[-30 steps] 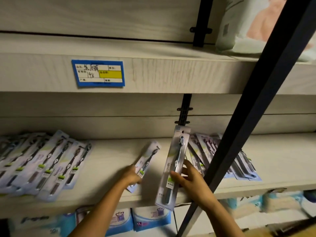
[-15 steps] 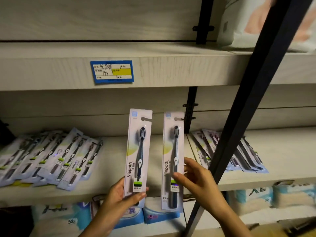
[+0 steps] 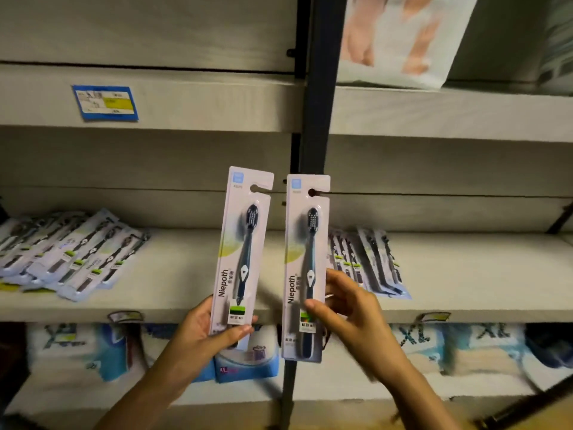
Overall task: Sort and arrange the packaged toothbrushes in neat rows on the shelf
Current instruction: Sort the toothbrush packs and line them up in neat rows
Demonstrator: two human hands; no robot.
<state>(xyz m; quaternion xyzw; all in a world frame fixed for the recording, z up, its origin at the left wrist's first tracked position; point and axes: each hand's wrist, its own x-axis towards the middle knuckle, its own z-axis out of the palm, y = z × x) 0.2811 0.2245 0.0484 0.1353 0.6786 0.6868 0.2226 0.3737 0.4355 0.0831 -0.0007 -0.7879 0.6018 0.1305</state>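
I hold two packaged toothbrushes upright, side by side, in front of the middle shelf (image 3: 186, 274). My left hand (image 3: 204, 333) grips the bottom of the left pack (image 3: 240, 243), a white card with a dark brush. My right hand (image 3: 347, 308) pinches the lower part of the right pack (image 3: 307, 259), thumb in front and fingers behind. On the shelf, a fanned row of packs (image 3: 68, 252) lies at the left. A smaller overlapping pile of packs (image 3: 369, 262) lies at the right, behind my right hand.
A black upright post (image 3: 313, 88) stands at centre behind the packs. The upper shelf edge carries a blue and yellow price label (image 3: 105, 102). A large pale package (image 3: 400, 38) sits on the top shelf at right. Bagged XL packs (image 3: 449, 346) fill the shelf below.
A second ago my left hand was picking a pack off the shelf. Both packs are now raised upright side by side, and the view has shifted so the post stands vertical.
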